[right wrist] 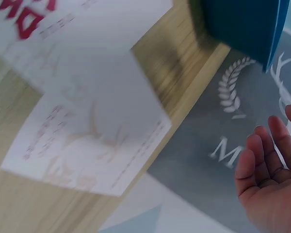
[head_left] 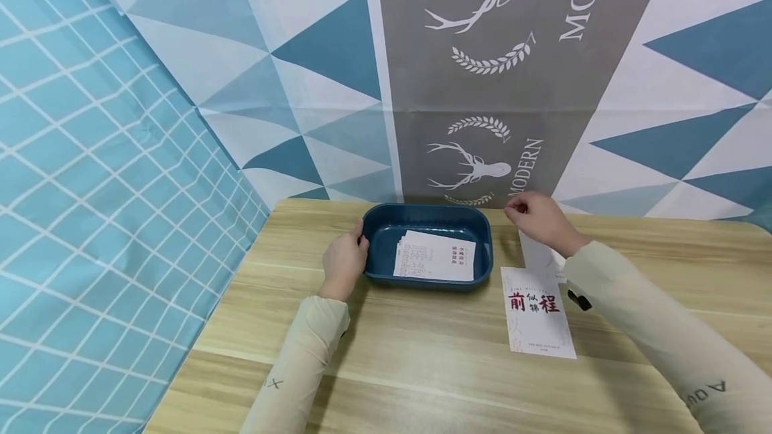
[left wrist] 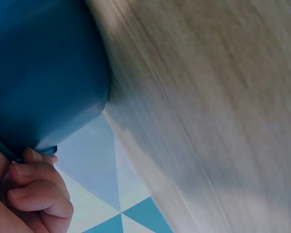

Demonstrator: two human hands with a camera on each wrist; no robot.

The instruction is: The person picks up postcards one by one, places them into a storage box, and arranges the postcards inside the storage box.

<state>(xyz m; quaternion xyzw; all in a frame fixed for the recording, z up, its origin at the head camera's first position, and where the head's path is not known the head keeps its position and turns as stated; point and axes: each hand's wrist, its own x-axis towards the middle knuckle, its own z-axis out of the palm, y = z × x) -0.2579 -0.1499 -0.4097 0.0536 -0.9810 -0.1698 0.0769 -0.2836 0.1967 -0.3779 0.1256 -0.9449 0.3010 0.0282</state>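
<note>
My left hand [head_left: 346,256] grips the rim of a dark blue rectangular basin [head_left: 386,282] at its left end. Inside the basin lies a small stack of white printed cards [head_left: 434,256]. In the left wrist view, the curled fingers [left wrist: 43,194] sit against the basin's lip. To the right of the basin, my right hand [head_left: 539,220] is raised near the table's back edge. Its fingers bend loosely and hold nothing in the right wrist view. Beneath it are two white cards: one with red and black characters [head_left: 537,327], and another [right wrist: 92,141] partly overlapped by it.
A wood-grain table [head_left: 410,360] carries everything. Behind its back edge hangs a patterned cloth [head_left: 482,96] with deer heads and triangles. A blue cloth with a white grid [head_left: 90,206] hangs on the left.
</note>
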